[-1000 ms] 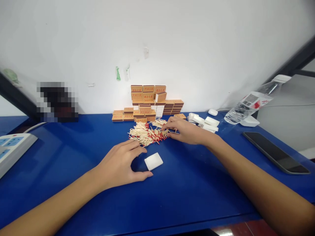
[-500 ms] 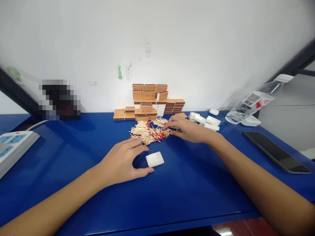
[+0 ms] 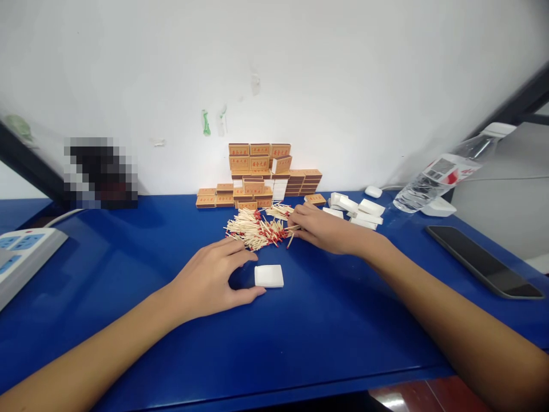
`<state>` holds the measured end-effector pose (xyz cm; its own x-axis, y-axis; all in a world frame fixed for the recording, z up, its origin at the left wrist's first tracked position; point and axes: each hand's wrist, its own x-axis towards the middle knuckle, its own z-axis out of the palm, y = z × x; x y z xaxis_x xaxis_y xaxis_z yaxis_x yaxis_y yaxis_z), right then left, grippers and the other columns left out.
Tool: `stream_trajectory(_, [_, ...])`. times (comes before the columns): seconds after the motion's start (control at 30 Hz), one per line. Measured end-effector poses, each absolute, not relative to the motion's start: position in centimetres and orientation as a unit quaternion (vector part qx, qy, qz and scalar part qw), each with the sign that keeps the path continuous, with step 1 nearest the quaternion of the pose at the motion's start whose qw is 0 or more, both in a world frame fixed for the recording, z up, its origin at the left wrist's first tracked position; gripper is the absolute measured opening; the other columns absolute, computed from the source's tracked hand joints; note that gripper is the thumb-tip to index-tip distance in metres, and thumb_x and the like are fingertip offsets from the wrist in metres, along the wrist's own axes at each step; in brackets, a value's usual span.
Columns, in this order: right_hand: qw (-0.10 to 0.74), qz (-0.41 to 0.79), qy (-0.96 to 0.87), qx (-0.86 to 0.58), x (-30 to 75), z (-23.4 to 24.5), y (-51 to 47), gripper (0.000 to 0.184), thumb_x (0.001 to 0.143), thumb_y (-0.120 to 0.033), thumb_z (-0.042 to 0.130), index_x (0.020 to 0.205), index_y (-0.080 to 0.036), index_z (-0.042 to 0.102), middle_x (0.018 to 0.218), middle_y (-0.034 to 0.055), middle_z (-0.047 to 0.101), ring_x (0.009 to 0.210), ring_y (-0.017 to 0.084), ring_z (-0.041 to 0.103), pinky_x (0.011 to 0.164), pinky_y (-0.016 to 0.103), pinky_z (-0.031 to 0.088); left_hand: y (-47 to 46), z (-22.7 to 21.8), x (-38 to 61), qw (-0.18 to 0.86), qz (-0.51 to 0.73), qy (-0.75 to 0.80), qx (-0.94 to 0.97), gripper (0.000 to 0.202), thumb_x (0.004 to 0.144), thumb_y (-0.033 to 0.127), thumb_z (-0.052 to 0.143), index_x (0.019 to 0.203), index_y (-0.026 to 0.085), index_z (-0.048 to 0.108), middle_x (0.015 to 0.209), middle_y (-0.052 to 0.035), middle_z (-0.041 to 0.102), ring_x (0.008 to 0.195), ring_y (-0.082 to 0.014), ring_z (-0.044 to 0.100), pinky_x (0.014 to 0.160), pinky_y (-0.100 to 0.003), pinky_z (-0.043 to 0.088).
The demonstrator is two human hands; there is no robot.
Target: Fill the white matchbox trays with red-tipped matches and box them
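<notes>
A white matchbox tray (image 3: 269,276) lies on the blue tabletop. My left hand (image 3: 212,280) rests just left of it, thumb and fingers spread, the thumb tip close to the tray's near corner. Beyond is a loose heap of red-tipped matches (image 3: 253,229), with a smaller bunch of matches (image 3: 277,211) behind it. At the heap's right edge, the fingers of my right hand (image 3: 321,229) are closed on a few matches (image 3: 293,229), whose ends stick out to the left; exactly how many is hidden.
Orange matchboxes (image 3: 260,164) stand stacked against the wall. Several white trays (image 3: 360,212) lie loose at the right, near a tilted water bottle (image 3: 446,171), a white earbud case (image 3: 373,191) and a phone (image 3: 484,260). A power strip (image 3: 32,257) sits at the far left.
My right hand has closed on some matches at the heap's edge and drawn them slightly to the right. My left hand has stayed beside the tray, which looks slightly turned.
</notes>
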<state>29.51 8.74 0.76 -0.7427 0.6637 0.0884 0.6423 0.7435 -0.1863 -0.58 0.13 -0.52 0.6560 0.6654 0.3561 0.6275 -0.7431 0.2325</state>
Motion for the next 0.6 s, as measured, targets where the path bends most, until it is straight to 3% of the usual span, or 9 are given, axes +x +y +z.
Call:
stream_trajectory(0.37, [0.070,0.006,-0.919,-0.388,30.5,0.4,8.6,0.024,0.109,-0.030,0.037,0.095,-0.020,0.055,0.102,0.0145,0.060,0.092,0.028,0.051,0.083,0.040,0.042,0.3,-0.4,-0.4,0.077,0.201,0.361,0.907,0.028,0.093,0.044,0.076,0.111,0.022,0.077,0.093,-0.0046,0.069,0.087,-0.0222,0.067,0.076,-0.037,0.054])
stream_trajectory(0.6, [0.094,0.015,-0.916,-0.390,30.6,1.9,7.4,0.028,0.111,-0.033,0.036,0.090,-0.022,0.050,0.101,0.0127,0.058,0.092,0.027,0.049,0.081,0.039,0.038,0.3,-0.6,0.0,0.098,0.206,0.354,0.907,0.038,0.093,0.038,0.073,0.128,0.023,0.071,0.108,-0.0061,0.069,0.098,-0.0234,0.067,0.086,-0.040,0.057])
